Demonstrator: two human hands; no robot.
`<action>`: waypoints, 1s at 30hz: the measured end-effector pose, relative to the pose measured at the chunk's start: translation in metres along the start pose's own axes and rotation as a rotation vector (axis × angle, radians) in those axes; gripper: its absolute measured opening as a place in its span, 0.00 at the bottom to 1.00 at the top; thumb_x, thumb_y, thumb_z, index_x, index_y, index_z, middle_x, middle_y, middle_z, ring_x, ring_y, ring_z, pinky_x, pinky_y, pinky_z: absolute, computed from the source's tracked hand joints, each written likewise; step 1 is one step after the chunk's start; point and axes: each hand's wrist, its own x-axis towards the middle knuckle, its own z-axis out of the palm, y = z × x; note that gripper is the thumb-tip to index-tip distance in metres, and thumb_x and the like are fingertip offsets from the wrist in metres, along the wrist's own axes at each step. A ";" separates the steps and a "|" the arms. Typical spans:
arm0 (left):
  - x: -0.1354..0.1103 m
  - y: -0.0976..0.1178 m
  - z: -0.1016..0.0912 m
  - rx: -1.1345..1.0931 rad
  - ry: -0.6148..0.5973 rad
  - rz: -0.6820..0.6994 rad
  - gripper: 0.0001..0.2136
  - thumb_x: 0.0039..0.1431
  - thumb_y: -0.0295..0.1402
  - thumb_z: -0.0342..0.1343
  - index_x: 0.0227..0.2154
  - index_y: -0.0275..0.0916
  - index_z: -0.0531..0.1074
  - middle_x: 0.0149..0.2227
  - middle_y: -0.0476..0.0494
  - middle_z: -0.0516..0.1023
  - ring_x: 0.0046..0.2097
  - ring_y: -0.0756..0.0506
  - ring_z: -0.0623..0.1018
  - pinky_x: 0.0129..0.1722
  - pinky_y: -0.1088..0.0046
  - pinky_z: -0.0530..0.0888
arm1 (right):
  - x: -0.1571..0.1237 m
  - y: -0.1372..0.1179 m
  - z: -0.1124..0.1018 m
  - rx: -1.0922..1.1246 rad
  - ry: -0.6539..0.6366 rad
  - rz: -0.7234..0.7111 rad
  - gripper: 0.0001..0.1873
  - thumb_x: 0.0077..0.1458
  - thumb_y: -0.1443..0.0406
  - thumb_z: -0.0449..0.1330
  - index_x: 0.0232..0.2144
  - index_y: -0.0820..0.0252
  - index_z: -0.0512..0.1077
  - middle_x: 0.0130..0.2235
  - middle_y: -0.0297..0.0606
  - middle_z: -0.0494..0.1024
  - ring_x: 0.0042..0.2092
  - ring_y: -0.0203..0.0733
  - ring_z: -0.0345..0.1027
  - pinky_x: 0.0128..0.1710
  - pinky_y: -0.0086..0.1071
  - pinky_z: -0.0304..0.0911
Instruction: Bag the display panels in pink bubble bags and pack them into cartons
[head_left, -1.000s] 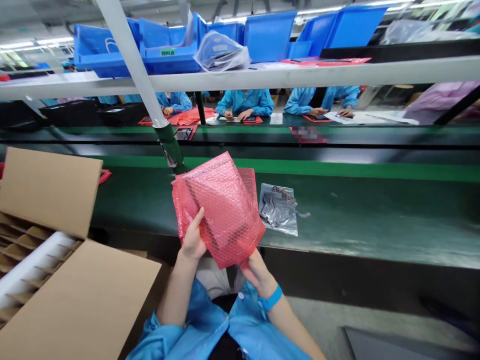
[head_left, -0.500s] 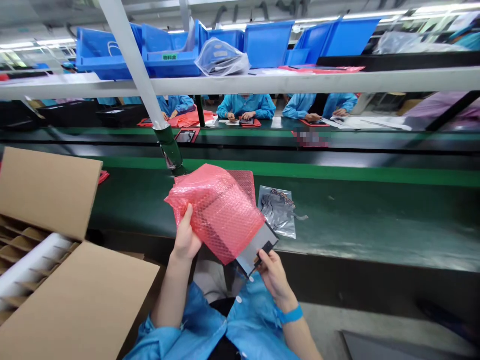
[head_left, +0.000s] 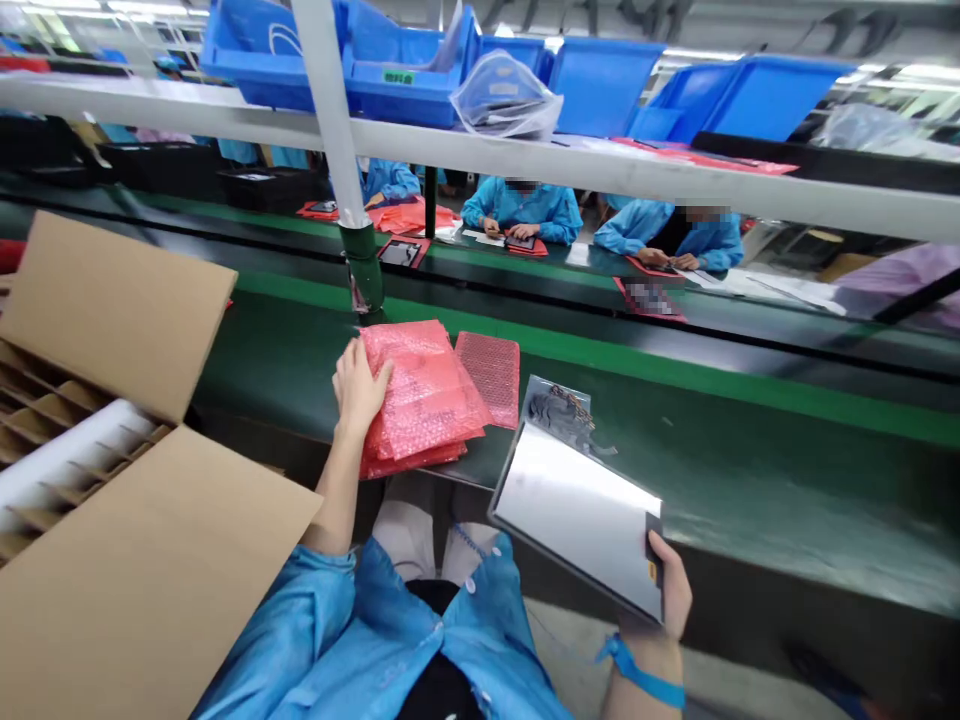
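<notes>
My right hand (head_left: 670, 585) grips a flat display panel (head_left: 581, 510) by its right end, near a black strip and a small yellow label. The panel is tilted, silvery face up, held out over the bench's front edge. My left hand (head_left: 360, 388) is at the left edge of a pink bubble-wrap bag (head_left: 431, 405), thumb on top, fingers curled at the side. This bag lies on a stack of similar bags. Beside the stack lies another bubble-wrap bag (head_left: 491, 375), flat. Behind the panel, a clear bag (head_left: 562, 405) holds dark flex cables.
An open cardboard box (head_left: 142, 570) with dividers stands at the left. A white post (head_left: 326, 110) rises behind the bags to a shelf (head_left: 675, 185) with blue bins (head_left: 600, 85). Across the green bench (head_left: 787, 470), several people in blue work.
The display panel has come out of the bubble-wrap bag and moved right in my right hand. My left hand has lowered the bag onto the stack. The camera view has shifted and tilted.
</notes>
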 end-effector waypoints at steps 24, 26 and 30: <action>-0.102 -0.032 -0.017 -0.294 -0.180 0.374 0.18 0.78 0.45 0.52 0.62 0.51 0.80 0.69 0.41 0.78 0.74 0.33 0.70 0.78 0.37 0.55 | -0.021 0.045 0.175 -0.447 -0.741 0.041 0.38 0.54 0.29 0.66 0.30 0.58 0.73 0.20 0.34 0.77 0.20 0.36 0.69 0.19 0.25 0.58; -0.106 -0.029 -0.019 -0.347 -0.196 0.436 0.15 0.76 0.44 0.57 0.57 0.54 0.83 0.64 0.43 0.83 0.72 0.33 0.72 0.76 0.38 0.61 | -0.006 0.037 0.142 -0.490 -0.624 -0.020 0.38 0.52 0.29 0.67 0.29 0.58 0.74 0.21 0.34 0.77 0.21 0.36 0.68 0.21 0.27 0.59; -0.108 -0.028 -0.012 -0.447 -0.151 0.429 0.10 0.71 0.44 0.65 0.50 0.57 0.87 0.54 0.45 0.88 0.64 0.32 0.78 0.72 0.40 0.68 | 0.030 0.024 0.092 -0.652 -0.383 -0.162 0.38 0.50 0.29 0.67 0.29 0.58 0.75 0.26 0.37 0.80 0.27 0.40 0.71 0.29 0.32 0.64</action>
